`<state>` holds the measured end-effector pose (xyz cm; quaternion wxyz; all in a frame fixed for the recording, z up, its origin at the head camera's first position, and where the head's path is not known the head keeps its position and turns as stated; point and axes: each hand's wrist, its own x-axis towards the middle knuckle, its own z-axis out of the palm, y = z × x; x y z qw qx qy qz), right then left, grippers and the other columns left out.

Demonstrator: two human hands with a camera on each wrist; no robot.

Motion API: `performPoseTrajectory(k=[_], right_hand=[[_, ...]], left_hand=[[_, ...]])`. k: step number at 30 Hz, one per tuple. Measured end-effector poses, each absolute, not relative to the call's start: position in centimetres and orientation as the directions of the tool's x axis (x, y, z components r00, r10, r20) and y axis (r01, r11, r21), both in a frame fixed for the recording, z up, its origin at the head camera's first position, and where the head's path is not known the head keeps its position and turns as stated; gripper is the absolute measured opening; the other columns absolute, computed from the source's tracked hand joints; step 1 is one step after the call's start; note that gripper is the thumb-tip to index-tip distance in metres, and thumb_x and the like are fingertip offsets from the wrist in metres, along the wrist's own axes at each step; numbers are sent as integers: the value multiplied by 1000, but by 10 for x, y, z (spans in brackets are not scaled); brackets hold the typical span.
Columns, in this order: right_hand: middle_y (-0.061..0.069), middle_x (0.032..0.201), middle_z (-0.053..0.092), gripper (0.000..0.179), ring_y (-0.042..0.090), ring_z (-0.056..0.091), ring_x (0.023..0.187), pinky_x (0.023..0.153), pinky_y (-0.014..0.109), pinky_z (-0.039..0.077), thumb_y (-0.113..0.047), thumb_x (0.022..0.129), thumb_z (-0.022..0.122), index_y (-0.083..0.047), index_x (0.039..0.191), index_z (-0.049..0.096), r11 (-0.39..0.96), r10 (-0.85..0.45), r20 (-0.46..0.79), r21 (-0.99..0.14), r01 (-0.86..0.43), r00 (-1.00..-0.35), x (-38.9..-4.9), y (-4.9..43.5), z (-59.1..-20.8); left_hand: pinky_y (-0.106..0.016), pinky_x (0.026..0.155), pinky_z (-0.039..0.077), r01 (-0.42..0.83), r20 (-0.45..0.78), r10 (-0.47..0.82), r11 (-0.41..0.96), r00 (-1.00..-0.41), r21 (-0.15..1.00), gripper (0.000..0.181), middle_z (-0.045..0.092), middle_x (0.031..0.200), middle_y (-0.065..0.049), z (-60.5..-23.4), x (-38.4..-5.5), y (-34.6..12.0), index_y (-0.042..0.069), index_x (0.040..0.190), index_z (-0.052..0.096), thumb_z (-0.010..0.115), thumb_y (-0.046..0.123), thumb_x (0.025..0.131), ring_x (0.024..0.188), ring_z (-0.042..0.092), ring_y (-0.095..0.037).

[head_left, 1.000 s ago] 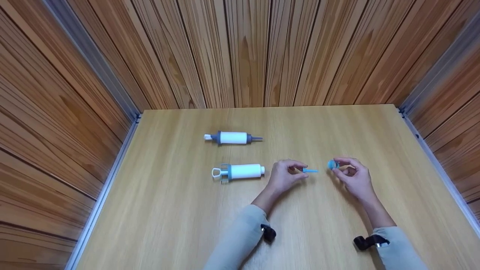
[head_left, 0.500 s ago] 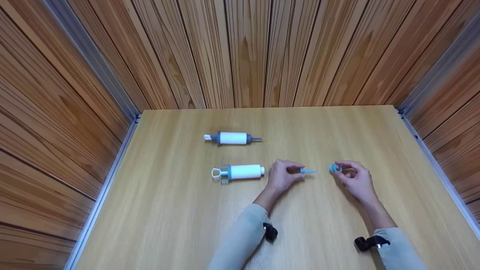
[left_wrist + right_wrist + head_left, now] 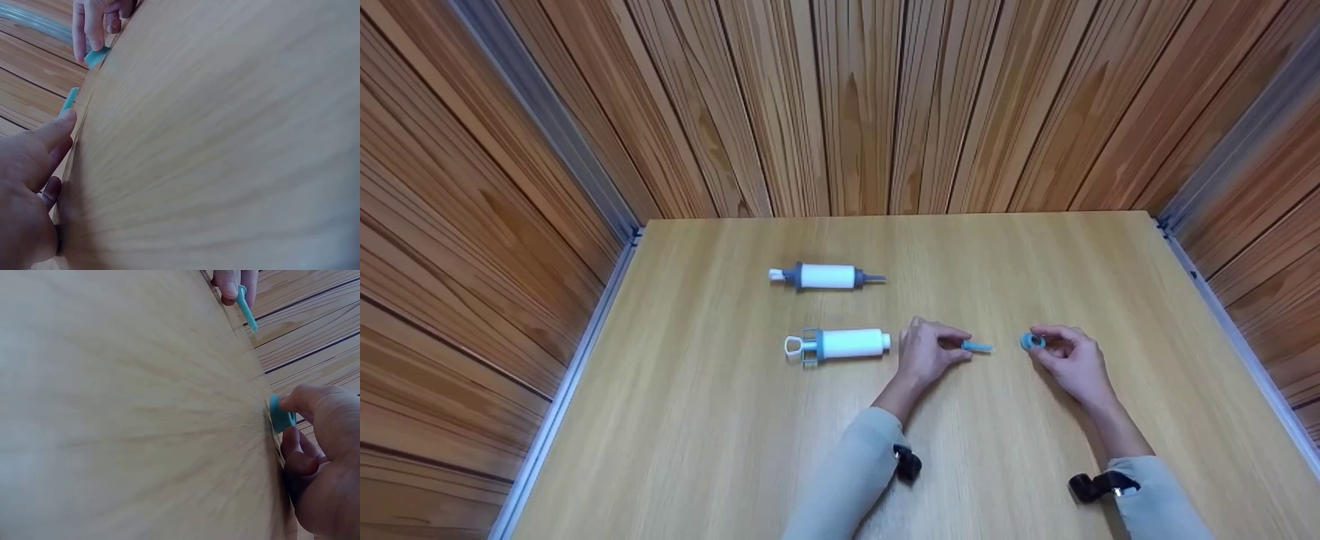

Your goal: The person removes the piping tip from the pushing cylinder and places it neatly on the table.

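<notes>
My left hand (image 3: pixel 924 352) pinches the wide end of a thin, tapered blue nozzle (image 3: pixel 978 347) between thumb and fingers, its tip pointing right. Across a small gap, my right hand (image 3: pixel 1076 369) holds a short blue ring-shaped cap (image 3: pixel 1025 342) by its edge, the round opening showing. In the right wrist view the cap (image 3: pixel 278 415) sits low, near the tabletop, and the nozzle (image 3: pixel 247 310) slants out from the left fingers. Left of my left hand lies a white syringe-like barrel (image 3: pixel 851 343) with a blue collar and a looped white handle; no nozzle is on its right end.
Farther back lies a second white-barrelled syringe-like tool (image 3: pixel 826 276) with dark grey ends and a thin grey nozzle. The wooden tabletop (image 3: pixel 697 420) is bounded by plank walls (image 3: pixel 855 112) and metal rails at the sides.
The right hand has turned the cap so its opening shows more, and brought it slightly nearer me. The nozzle has shifted a little and tilts slightly downward. Both syringe-like tools stay put.
</notes>
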<state>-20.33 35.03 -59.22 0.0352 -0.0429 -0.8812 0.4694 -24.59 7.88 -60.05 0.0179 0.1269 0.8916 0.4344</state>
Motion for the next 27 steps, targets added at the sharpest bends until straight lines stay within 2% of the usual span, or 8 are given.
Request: performPoseTrajectory(k=[10,21,27], right_hand=[[25,133,65,43,-4,57,88,76,12,49,-4,103,79,7,144,70,554,108,-14,-829,72,-994,-204,351,-592],[24,129,64,42,-4,57,87,76,13,49,-5,104,77,8,143,70,578,92,-21,-813,70,-996,-205,351,-590],[25,128,66,41,-3,57,85,75,14,49,-4,103,77,9,142,70,580,91,-13,-812,64,-996,-205,351,-589]], left_hand=[[-22,86,36,228,127,199,652,-972,723,25,88,106,13,-601,-243,84,29,111,92,99,32,87,95,60,-5],[-22,85,37,208,99,198,670,-975,712,28,88,106,12,-597,-244,84,27,114,91,99,32,88,93,59,-5],[-23,85,37,214,110,199,635,-974,742,28,87,104,11,-601,-244,83,25,114,91,99,30,87,93,58,-5]])
